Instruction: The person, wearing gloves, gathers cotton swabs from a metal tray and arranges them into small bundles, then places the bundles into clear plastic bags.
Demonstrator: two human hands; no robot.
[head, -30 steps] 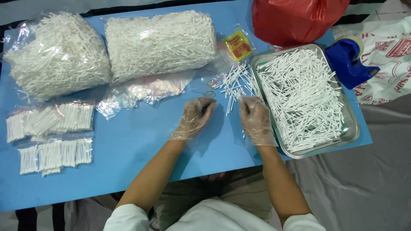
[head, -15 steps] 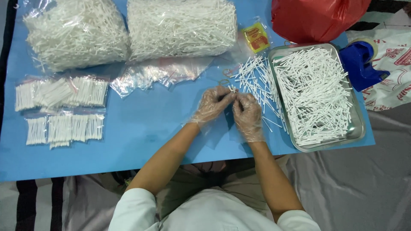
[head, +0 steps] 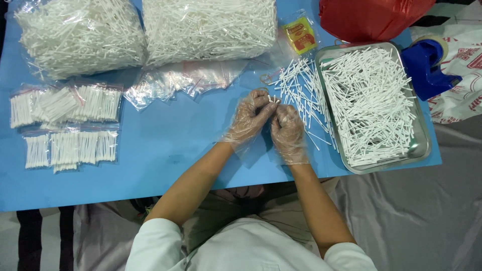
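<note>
A few cotton swabs (head: 274, 100) sit pinched between the fingertips of my left hand (head: 249, 117) and my right hand (head: 287, 131), both closed on them. Their tips point to the right, toward the loose swab pile (head: 300, 90) beside the metal tray (head: 422, 145) on the blue table (head: 165, 150).
</note>
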